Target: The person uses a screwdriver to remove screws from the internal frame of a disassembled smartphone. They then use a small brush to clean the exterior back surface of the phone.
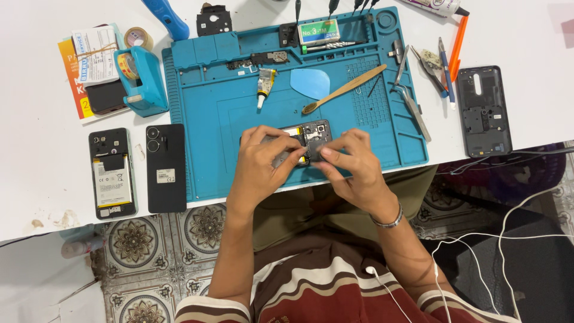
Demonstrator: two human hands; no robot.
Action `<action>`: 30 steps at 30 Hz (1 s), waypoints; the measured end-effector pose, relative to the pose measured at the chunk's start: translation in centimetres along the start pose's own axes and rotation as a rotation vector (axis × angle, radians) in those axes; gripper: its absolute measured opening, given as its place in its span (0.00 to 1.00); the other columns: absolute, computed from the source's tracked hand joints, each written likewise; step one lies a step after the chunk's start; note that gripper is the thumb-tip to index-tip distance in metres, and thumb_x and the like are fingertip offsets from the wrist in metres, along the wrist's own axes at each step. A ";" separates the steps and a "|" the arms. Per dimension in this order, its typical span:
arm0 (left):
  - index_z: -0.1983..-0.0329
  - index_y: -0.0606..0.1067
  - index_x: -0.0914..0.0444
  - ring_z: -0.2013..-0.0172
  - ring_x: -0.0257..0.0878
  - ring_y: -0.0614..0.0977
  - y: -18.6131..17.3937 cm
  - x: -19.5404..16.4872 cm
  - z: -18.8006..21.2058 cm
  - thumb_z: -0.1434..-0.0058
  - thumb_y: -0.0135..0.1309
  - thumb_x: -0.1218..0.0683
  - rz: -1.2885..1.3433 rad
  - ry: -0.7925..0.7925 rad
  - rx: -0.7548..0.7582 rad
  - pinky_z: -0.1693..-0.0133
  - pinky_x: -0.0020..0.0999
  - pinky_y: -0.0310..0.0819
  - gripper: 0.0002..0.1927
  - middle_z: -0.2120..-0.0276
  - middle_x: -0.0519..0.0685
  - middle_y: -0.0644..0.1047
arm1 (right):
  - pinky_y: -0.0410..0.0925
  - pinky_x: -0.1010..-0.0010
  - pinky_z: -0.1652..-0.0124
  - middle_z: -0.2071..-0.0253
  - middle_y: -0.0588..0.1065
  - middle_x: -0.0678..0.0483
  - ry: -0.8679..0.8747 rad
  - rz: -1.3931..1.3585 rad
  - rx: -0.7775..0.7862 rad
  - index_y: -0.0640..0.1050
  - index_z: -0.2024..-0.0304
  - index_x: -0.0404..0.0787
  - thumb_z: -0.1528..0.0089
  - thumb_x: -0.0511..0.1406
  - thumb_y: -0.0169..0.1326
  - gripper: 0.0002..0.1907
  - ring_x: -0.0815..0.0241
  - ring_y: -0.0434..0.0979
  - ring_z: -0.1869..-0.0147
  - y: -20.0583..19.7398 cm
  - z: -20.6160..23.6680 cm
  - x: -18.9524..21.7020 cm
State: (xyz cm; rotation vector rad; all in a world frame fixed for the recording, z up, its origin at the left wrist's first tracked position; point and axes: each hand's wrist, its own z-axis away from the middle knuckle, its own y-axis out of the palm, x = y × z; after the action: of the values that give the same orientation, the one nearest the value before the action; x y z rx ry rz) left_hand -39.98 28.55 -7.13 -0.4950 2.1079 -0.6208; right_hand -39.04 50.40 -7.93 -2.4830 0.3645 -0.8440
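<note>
An opened phone [312, 134] with its back off lies on the blue work mat [215, 119], its circuit board showing at the far end. My left hand [262, 162] grips its near left side, fingers curled over the edge. My right hand [351, 160] holds the right side, thumb and forefinger pinching at the middle of the phone. Most of the phone's body is hidden under both hands.
On the mat lie a small glue tube [265, 84], a blue pick [311, 82], a bamboo toothbrush [344, 90] and tweezers [412, 101]. Left of it are an opened phone [112, 173], a black back cover [165, 168] and a tape dispenser [140, 81]. A phone frame [483, 110] lies right.
</note>
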 end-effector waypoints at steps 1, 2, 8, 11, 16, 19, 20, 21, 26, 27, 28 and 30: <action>0.64 0.82 0.60 0.55 0.43 0.80 -0.1 0.0 0.0 0.40 0.65 0.53 0.003 -0.001 0.001 0.49 0.42 0.66 0.07 0.64 0.45 0.83 | 0.65 0.53 0.42 0.56 0.75 0.55 0.004 -0.001 -0.003 0.67 0.36 0.52 0.42 0.27 0.69 0.36 0.52 0.73 0.54 0.0 0.0 -0.1; 0.63 0.82 0.60 0.55 0.43 0.81 -0.1 0.1 -0.1 0.40 0.65 0.53 0.004 -0.001 -0.003 0.49 0.42 0.66 0.07 0.64 0.45 0.82 | 0.65 0.55 0.42 0.52 0.75 0.51 -0.012 -0.018 0.000 0.67 0.36 0.52 0.41 0.26 0.67 0.36 0.49 0.75 0.51 0.1 -0.1 -0.1; 0.62 0.82 0.61 0.55 0.42 0.81 -0.1 0.1 -0.1 0.37 0.61 0.54 0.024 -0.014 0.000 0.49 0.42 0.66 0.05 0.64 0.45 0.83 | 0.71 0.59 0.46 0.50 0.79 0.48 -0.003 -0.118 -0.035 0.66 0.36 0.47 0.38 0.22 0.62 0.32 0.50 0.80 0.53 0.6 0.3 -0.3; 0.63 0.82 0.61 0.57 0.42 0.80 -0.2 0.1 -0.1 0.34 0.57 0.55 0.052 -0.018 0.009 0.48 0.41 0.65 0.06 0.65 0.44 0.83 | 0.75 0.63 0.49 0.48 0.77 0.44 0.024 -0.266 -0.150 0.62 0.36 0.47 0.36 0.20 0.58 0.32 0.47 0.82 0.48 1.3 0.7 -0.4; 0.64 0.80 0.60 0.62 0.42 0.78 -0.5 0.0 -0.2 0.27 0.47 0.56 0.105 -0.024 0.022 0.49 0.40 0.63 0.13 0.66 0.43 0.83 | 0.79 0.64 0.50 0.48 0.73 0.39 0.080 -0.307 -0.345 0.56 0.36 0.47 0.35 0.18 0.54 0.34 0.46 0.82 0.45 2.5 1.1 -0.6; 0.66 0.75 0.63 0.65 0.42 0.77 -0.4 0.1 -0.2 0.25 0.44 0.56 0.123 -0.079 0.032 0.49 0.40 0.64 0.13 0.69 0.44 0.81 | 0.79 0.62 0.48 0.48 0.71 0.38 0.079 -0.342 -0.359 0.56 0.37 0.45 0.35 0.18 0.55 0.33 0.46 0.82 0.45 3.2 1.2 -0.7; 0.66 0.75 0.63 0.65 0.42 0.77 -0.4 0.2 -0.2 0.25 0.44 0.57 0.120 -0.071 0.030 0.50 0.40 0.64 0.13 0.69 0.44 0.81 | 0.78 0.63 0.48 0.48 0.72 0.38 0.089 -0.354 -0.360 0.55 0.36 0.45 0.34 0.18 0.54 0.33 0.46 0.82 0.44 3.4 1.2 -0.7; 0.65 0.74 0.62 0.65 0.42 0.77 -0.4 0.2 -0.1 0.25 0.43 0.57 0.118 -0.064 0.028 0.50 0.40 0.63 0.13 0.69 0.44 0.80 | 0.77 0.64 0.48 0.48 0.73 0.37 0.101 -0.367 -0.359 0.55 0.36 0.46 0.34 0.18 0.54 0.33 0.46 0.82 0.44 3.5 1.3 -0.6; 0.68 0.70 0.62 0.65 0.43 0.76 -0.3 0.5 -0.2 0.26 0.43 0.58 0.109 -0.045 0.034 0.50 0.40 0.63 0.12 0.69 0.43 0.81 | 0.76 0.65 0.49 0.47 0.74 0.36 0.124 -0.392 -0.394 0.54 0.36 0.47 0.33 0.19 0.53 0.33 0.46 0.82 0.44 4.1 1.3 -0.7; 0.68 0.69 0.62 0.65 0.42 0.76 -0.3 0.5 -0.2 0.26 0.43 0.58 0.106 -0.036 0.035 0.51 0.40 0.62 0.12 0.68 0.42 0.82 | 0.77 0.65 0.49 0.47 0.74 0.36 0.124 -0.393 -0.396 0.54 0.36 0.47 0.33 0.19 0.53 0.33 0.46 0.82 0.44 4.2 1.3 -0.8; 0.69 0.69 0.62 0.65 0.42 0.76 -0.3 0.5 -0.2 0.26 0.44 0.57 0.102 -0.029 0.035 0.51 0.40 0.62 0.13 0.68 0.42 0.82 | 0.77 0.65 0.49 0.47 0.74 0.36 0.123 -0.396 -0.396 0.54 0.36 0.47 0.33 0.19 0.53 0.33 0.47 0.82 0.44 4.3 1.3 -0.8; 0.68 0.70 0.62 0.64 0.43 0.76 -0.3 0.5 -0.3 0.26 0.44 0.57 0.079 -0.041 0.039 0.50 0.40 0.63 0.12 0.68 0.42 0.82 | 0.77 0.62 0.47 0.48 0.73 0.37 0.119 -0.381 -0.386 0.54 0.36 0.46 0.33 0.19 0.53 0.33 0.45 0.81 0.44 4.4 1.2 -1.0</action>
State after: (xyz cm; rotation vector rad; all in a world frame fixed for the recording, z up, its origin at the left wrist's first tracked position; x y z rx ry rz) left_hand -40.44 28.14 -7.14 -0.3969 2.0619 -0.6005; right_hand -39.44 47.53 -11.54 -2.9234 0.0972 -1.1696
